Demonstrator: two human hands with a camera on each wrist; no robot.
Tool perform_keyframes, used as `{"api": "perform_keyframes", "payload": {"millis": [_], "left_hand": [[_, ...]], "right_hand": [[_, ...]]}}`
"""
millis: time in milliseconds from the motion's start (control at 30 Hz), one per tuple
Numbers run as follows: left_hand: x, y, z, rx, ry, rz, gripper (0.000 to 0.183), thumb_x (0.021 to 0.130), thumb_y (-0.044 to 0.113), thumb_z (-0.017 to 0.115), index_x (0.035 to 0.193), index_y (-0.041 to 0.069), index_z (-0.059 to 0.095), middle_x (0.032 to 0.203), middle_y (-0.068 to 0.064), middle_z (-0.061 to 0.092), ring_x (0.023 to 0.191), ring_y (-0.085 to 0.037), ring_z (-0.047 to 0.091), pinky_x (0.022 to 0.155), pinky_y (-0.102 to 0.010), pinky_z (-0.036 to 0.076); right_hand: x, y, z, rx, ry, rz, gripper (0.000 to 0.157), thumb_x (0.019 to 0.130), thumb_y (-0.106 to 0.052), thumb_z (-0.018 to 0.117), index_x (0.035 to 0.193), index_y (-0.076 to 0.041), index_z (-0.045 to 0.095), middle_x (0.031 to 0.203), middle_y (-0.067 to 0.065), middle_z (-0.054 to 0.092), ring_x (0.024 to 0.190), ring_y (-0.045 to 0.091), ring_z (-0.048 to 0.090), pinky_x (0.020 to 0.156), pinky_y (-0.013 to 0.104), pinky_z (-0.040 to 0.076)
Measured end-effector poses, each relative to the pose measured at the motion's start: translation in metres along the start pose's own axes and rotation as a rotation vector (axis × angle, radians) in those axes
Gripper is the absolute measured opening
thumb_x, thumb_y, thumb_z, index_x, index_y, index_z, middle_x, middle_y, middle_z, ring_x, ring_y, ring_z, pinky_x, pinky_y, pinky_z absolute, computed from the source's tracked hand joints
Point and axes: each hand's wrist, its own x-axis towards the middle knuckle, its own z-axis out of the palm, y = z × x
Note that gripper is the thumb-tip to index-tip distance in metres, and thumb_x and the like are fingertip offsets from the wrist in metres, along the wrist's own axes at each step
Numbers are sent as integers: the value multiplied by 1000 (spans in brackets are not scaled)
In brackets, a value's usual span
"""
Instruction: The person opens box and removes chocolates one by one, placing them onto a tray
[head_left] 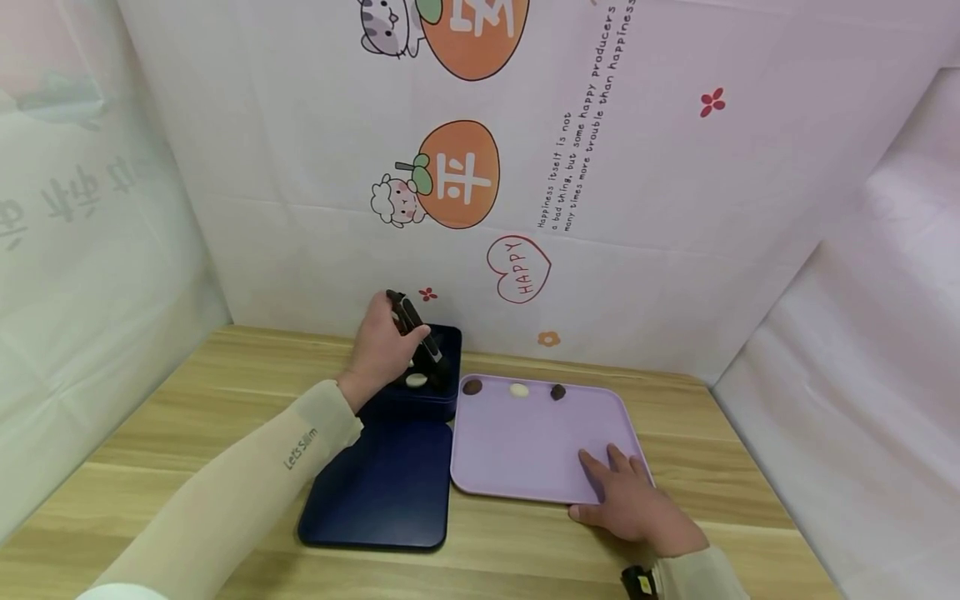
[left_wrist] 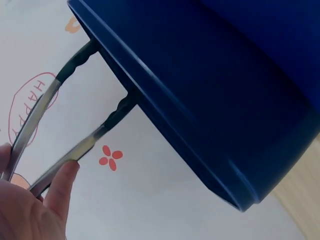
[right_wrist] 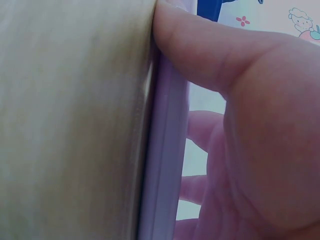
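The left hand (head_left: 382, 346) grips a pair of tongs (head_left: 417, 333) with its fingers (left_wrist: 62, 182) curled round the two metal arms. The tongs have dark tips, and these tips reach down into a dark blue box (head_left: 420, 392) that stands near the rear edge of the tabletop (head_left: 187, 417), close to the back wall. In the left wrist view both arms of the tongs (left_wrist: 75, 105) pass behind the rim of the box (left_wrist: 200, 100), so the tips themselves are hidden there. In the head view a pale oval sweet (head_left: 416, 380) lies in the box just beside the tong tips; whether the tips touch it cannot be told.

The dark blue lid (head_left: 382, 487) lies flat on the tabletop, directly in front of the box and touching the left edge of a lilac tray (head_left: 525, 450).

The right hand (head_left: 633, 504) rests on the front right corner of the lilac tray. Its fingers lie straight and flat on the tray surface, grasping nothing, while the thumb (right_wrist: 200, 45) presses against the tray's raised rim (right_wrist: 165, 165) from outside, as the right wrist view shows.

Three small sweets lie in a row along the rear edge of the tray: a brown round one (head_left: 472, 386) at the left, a pale one (head_left: 519, 389) in the middle, and a dark one (head_left: 558, 391) at the right. They lie apart from one another.

A printed cloth (head_left: 525, 167) with cartoon figures covers the wall behind the tabletop.
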Motion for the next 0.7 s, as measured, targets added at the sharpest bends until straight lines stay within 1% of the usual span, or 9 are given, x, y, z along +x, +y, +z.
{"api": "perform_keyframes", "payload": {"millis": [200, 400, 500, 600, 700], "left_hand": [[1, 1, 0, 42, -50, 52, 46, 93, 20, 73, 119, 0, 39, 99, -14, 50, 81, -27, 54, 69, -38, 50], [1, 0, 1, 49, -51, 89, 44, 94, 19, 72, 118, 0, 40, 98, -14, 50, 79, -27, 54, 69, -39, 49], [2, -1, 1, 32, -43, 81, 46, 95, 19, 71, 123, 1, 39, 100, -14, 51, 82, -28, 56, 71, -40, 50], [3, -2, 0, 13, -25, 57, 48, 95, 19, 71, 125, 1, 38, 102, -15, 51, 83, -29, 56, 72, -42, 51], [4, -3, -1, 22, 29, 35, 48, 93, 21, 72, 122, 2, 40, 103, -15, 51, 84, -30, 56, 73, -44, 51]], "right_hand": [[1, 2, 1, 0, -4, -4, 97, 78, -70, 69, 151, -11, 44, 153, 37, 20, 134, 67, 11, 98, 78, 18], [1, 2, 1, -11, -7, 7, 98, 77, -71, 68, 152, -12, 43, 154, 36, 19, 134, 66, 11, 96, 80, 21], [1, 2, 1, -14, -8, 10, 98, 77, -71, 68, 152, -12, 43, 154, 36, 20, 134, 66, 11, 95, 80, 22], [1, 2, 1, -23, -7, 12, 98, 78, -71, 67, 152, -13, 43, 154, 36, 20, 134, 66, 12, 94, 81, 22], [1, 1, 0, -30, -3, 10, 98, 78, -71, 68, 152, -13, 43, 154, 36, 20, 134, 67, 12, 92, 81, 23]]}}
